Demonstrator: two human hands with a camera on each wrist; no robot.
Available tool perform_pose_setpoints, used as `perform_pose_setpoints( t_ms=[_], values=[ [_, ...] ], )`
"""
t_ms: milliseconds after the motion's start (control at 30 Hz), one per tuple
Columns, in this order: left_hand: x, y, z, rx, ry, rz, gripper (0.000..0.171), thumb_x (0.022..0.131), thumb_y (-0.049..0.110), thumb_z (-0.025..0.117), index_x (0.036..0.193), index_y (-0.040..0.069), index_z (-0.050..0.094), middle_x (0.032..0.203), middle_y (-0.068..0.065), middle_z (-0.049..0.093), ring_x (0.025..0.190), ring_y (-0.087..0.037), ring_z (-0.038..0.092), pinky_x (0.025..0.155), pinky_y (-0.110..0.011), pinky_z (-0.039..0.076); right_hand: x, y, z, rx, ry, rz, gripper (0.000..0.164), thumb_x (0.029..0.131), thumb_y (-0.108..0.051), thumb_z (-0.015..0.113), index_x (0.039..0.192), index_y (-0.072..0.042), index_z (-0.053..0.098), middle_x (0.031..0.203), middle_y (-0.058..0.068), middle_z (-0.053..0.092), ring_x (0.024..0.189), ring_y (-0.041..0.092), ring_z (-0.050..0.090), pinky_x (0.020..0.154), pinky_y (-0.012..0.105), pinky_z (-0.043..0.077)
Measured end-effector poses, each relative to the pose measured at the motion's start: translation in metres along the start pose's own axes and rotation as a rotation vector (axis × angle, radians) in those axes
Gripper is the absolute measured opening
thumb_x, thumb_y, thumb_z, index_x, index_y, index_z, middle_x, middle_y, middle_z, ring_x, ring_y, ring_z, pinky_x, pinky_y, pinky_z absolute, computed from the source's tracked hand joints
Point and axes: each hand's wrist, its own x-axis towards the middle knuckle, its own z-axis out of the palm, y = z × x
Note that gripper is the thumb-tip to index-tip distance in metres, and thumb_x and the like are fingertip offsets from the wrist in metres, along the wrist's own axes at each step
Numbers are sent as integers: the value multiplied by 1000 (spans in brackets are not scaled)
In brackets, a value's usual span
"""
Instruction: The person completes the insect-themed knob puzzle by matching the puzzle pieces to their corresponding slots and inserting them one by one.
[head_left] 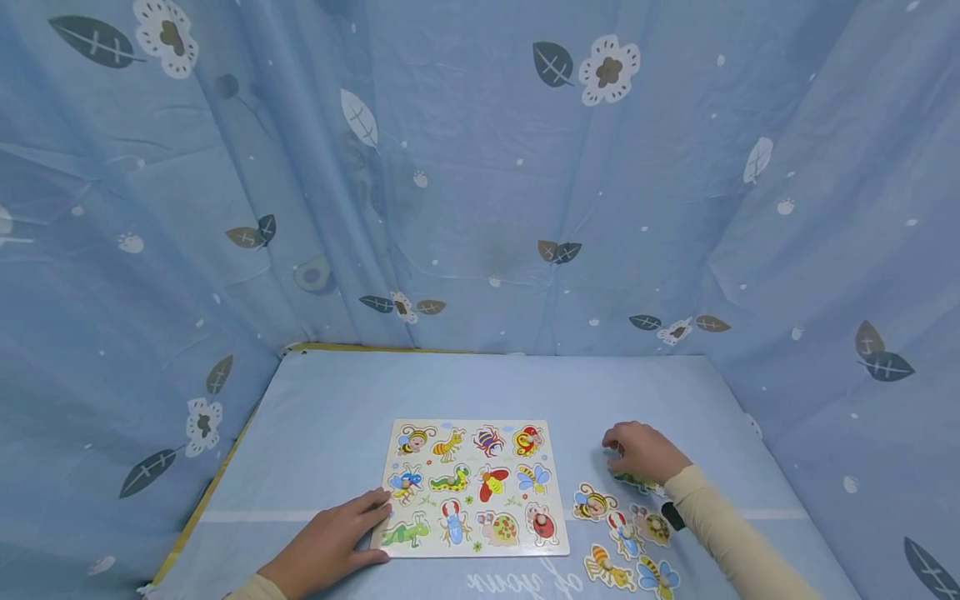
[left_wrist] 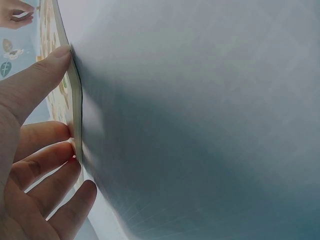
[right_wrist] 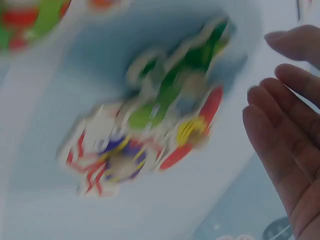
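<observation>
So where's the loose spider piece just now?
In the right wrist view, the spider piece lies left of the right hand, beside the red-winged piece and below the green piece.

Head view: light is soft, rather even; right hand (head_left: 643,454) has only faint shadow near it; curtain (head_left: 465,167) far beyond grip shows gentle shading. Left wrist view: dim, greyish; broad soft shadow beside left hand (left_wrist: 42,165), brighter light behind it. Right wrist view: puzzle pieces (right_wrist: 122,162) before grip smeared by blur, hand somewhat sharper.
</observation>
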Motion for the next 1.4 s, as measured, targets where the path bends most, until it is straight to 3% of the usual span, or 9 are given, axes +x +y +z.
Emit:
perform_pose_setpoints(
  t_ms=[167,333,667,900,1400],
  values=[
    [0,0,0,-5,2,-1,77,82,69,58,137,15,58,146,-3,51,130,-24,54,96,-42,54,2,26,-2,-45,-3,66,22,75,-16,83,96,-12,75,87,-2,70,73,8,59,70,34,57],
    [0,0,-1,-5,-3,-1,77,83,69,58,137,15,58,146,-3,50,130,-24,54,97,-42,54,1,38,-4,-42,-13,116,19,74,-11,82,92,-11,75,86,-1,69,75,12,61,72,36,58],
    [1,3,-2,-9,-21,-25,76,82,68,59,138,16,57,146,-3,50,131,-25,53,97,-43,54,0,45,-2,21,-23,147,7,80,-12,78,82,-14,72,76,-5,64,69,11,56,66,31,54],
    [0,4,-3,-16,-18,-18,77,82,67,59,138,14,57,146,-4,50,131,-25,52,98,-43,53,3,47,2,39,-16,160,12,79,-9,78,73,-14,69,71,-4,61,66,13,53,61,28,50],
    [1,2,-1,-5,-18,-23,81,81,73,55,137,15,58,146,-3,50,131,-25,53,98,-43,53,4,37,1,62,-2,125,13,80,-8,77,73,-15,69,70,-5,61,64,12,52,60,26,49]
  ],
)
